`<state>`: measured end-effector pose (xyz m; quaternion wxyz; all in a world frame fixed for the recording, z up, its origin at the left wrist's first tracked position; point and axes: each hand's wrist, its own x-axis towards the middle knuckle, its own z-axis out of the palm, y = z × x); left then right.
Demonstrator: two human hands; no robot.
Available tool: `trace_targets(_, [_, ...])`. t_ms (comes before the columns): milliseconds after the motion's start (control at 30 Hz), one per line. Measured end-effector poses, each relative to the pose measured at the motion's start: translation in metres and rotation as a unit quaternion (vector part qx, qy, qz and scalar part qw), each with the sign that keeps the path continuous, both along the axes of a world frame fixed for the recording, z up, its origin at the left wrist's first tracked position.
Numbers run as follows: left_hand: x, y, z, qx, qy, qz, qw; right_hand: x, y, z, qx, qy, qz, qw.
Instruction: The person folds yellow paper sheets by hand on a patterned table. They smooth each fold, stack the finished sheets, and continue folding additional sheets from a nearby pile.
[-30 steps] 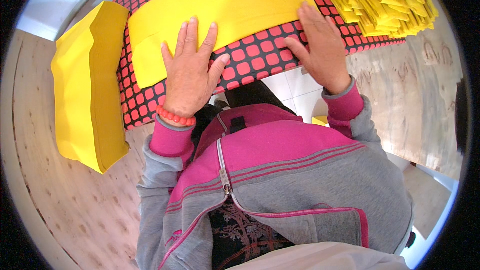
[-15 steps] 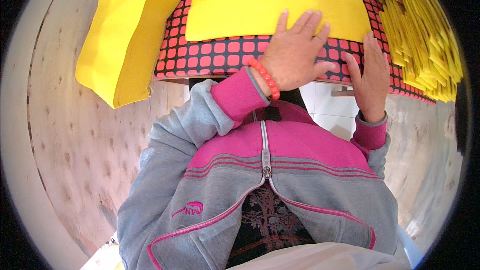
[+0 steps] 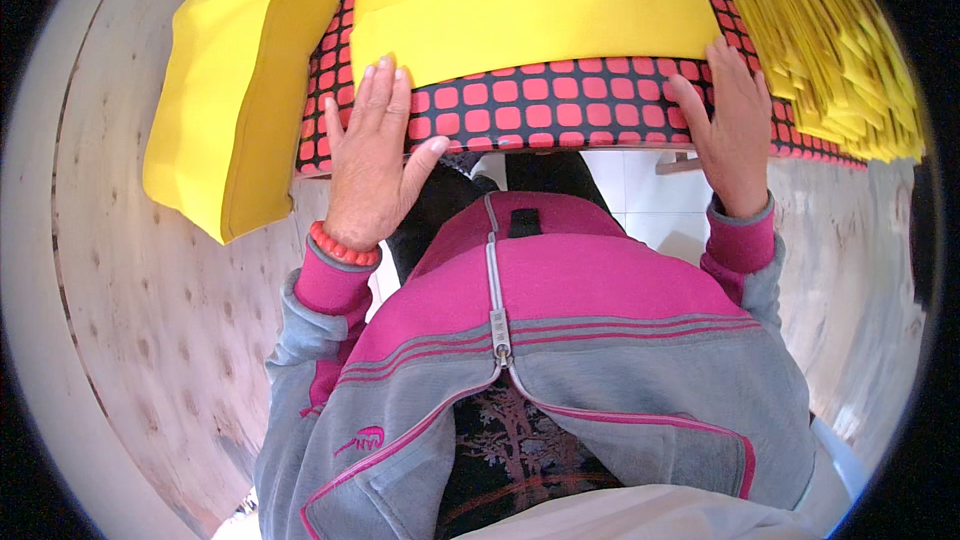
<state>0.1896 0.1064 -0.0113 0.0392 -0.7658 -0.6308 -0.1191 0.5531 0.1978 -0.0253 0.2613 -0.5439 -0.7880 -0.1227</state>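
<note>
Since half a second ago, the left hand (image 3: pixel 372 165) has moved from the right half of the yellow cloth (image 3: pixel 530 10) to its lower left corner, while the right hand (image 3: pixel 732 135) has stayed near the lower right corner. The whole view has also shifted a little.

The cloth lies flat in the upper middle of the frame, on a table cover (image 3: pixel 540 105) of red squares on black. It sits ahead of both palms, its near edge running between the two hands. The left fingertips lie over its lower left corner; the right fingertips are right at its lower right corner. Neither hand is closed around it: both are stretched out flat, each thumb well apart from the fingers and out over the squares. How hard the fingers press, I cannot tell.

At upper left, a bent yellow piece (image 3: pixel 215 90) overlaps the side of the cover, apart from the left hand. At upper right, a pile of yellow pieces (image 3: pixel 830 50) leans beyond the right hand. A red bead bracelet (image 3: pixel 343 244) circles the left wrist, just above the pink cuff (image 3: pixel 333 280).
</note>
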Motion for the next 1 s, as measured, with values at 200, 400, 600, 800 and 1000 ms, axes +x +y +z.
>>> trace_targets(200, [0.051,0.044,0.000,0.095,-0.028,-0.142,0.985,-0.086,-0.002,0.012,0.044,0.103,0.182,0.977])
trace_targets(400, [0.050,0.054,-0.006,0.021,-0.025,-0.127,0.991,-0.089,-0.006,-0.005,-0.056,0.039,0.190,0.979])
trace_targets(600, [0.001,0.030,-0.006,0.002,-0.018,-0.065,0.998,-0.016,-0.005,-0.003,-0.058,0.002,0.059,0.997])
trace_targets(800, [-0.026,0.014,-0.008,0.002,-0.004,0.000,1.000,0.017,-0.008,-0.009,-0.034,0.003,-0.007,0.999])
trace_targets(1000, [0.010,0.035,0.010,0.117,0.051,-0.052,0.990,0.003,0.003,0.000,0.006,0.020,0.016,1.000])
